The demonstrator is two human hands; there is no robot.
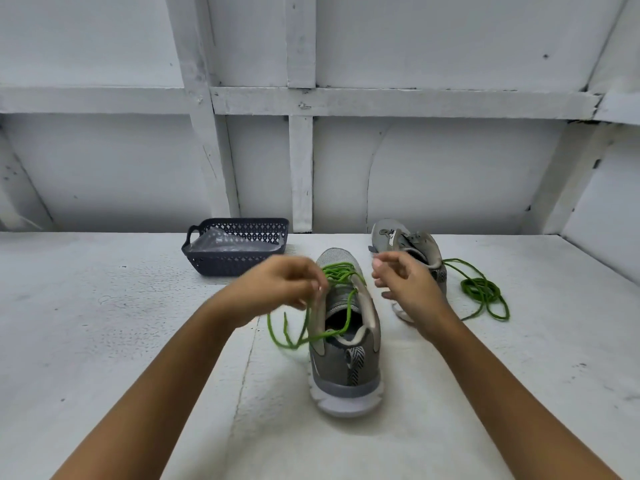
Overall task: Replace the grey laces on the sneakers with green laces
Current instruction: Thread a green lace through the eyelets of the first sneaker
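White table (pixel 104 323), green lace (pixel 277 337) in left hand (pixel 280 285).

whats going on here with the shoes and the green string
A person is threading a green lace into the near sneaker. The left hand pinches the lace by the eyelets, and the lace's loose ends trail off the sneaker's left side. The right hand hovers beside the sneaker with fingers loosely curled and nothing visibly in it. The far sneaker waits behind, a second green lace coiled next to it. A dark basket sits at the back.
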